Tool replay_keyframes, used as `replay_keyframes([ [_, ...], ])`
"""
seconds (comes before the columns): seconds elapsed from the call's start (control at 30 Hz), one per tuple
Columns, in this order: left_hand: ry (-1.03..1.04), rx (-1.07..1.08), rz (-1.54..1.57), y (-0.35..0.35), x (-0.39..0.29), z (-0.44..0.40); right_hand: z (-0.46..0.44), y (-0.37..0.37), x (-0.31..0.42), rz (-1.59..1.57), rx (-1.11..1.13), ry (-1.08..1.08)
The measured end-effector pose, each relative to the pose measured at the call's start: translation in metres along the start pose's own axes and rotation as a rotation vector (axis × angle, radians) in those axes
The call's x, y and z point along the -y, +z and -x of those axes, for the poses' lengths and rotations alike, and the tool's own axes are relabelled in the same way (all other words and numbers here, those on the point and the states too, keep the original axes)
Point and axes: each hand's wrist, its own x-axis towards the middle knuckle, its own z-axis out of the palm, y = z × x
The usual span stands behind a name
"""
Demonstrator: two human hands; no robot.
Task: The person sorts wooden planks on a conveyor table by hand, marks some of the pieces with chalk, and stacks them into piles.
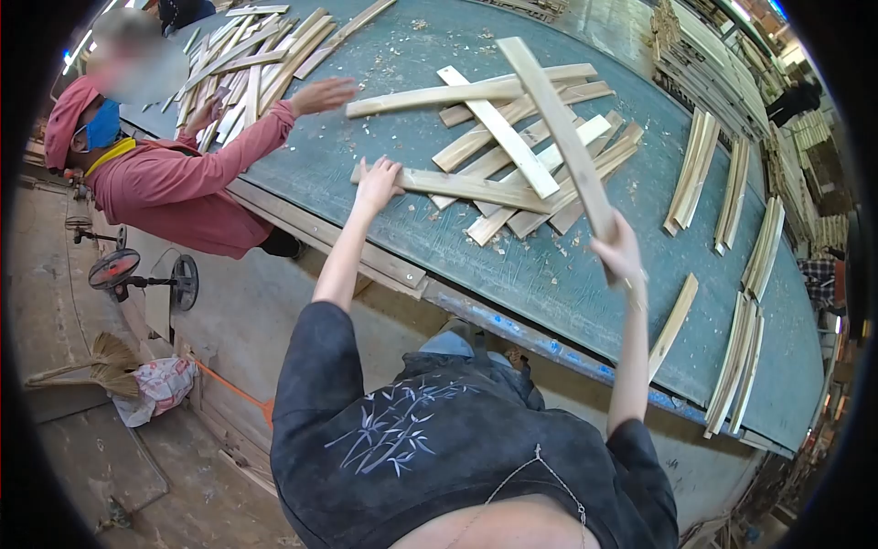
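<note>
My left hand [378,186] is closed around the left end of a wooden slat [476,189] that lies across the near side of a loose pile. In my right hand [620,249] is the near end of a long slat [560,128], held slanting over the pile, its far end pointing up and left. Beneath it are several crossed slats, among them a pale one [503,135] and a curved one [430,97]. Wood chips are scattered on the green table [585,284] around them.
A co-worker in pink [174,188] stands at the left, one hand stretched over the table, beside another slat heap [265,55]. Small slat bundles [692,172] stand in groups at the right. Behind are stacked boards [709,73]; a broom [110,364] lies lower left.
</note>
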Motion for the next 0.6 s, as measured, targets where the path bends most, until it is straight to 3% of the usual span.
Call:
replay_keyframes([
  [0.03, 0.014, 0.004, 0.036, -0.014, -0.011, 0.012, -0.032, 0.020, 0.002, 0.095, 0.011, 0.038],
  [0.07, 0.026, 0.005, 0.070, -0.023, -0.020, 0.023, -0.066, 0.044, -0.026, 0.327, -0.063, -0.150],
  [0.1, 0.061, -0.097, 0.071, -0.023, -0.025, 0.037, -0.093, 0.069, -0.040, 0.428, -0.080, -0.167],
  [0.13, 0.061, -0.069, 0.086, -0.034, -0.033, 0.052, -0.112, 0.092, -0.048, 0.525, -0.097, -0.181],
  [0.3, -0.073, -0.015, 0.200, -0.089, -0.062, 0.114, -0.138, 0.153, -0.052, 0.702, -0.087, -0.050],
  [0.47, -0.099, 0.010, 0.249, -0.133, -0.030, 0.152, -0.095, 0.128, -0.029, 0.638, 0.040, -0.102],
  [0.6, -0.139, -0.004, 0.314, -0.188, -0.003, 0.152, -0.040, 0.061, -0.010, 0.514, 0.183, -0.107],
])
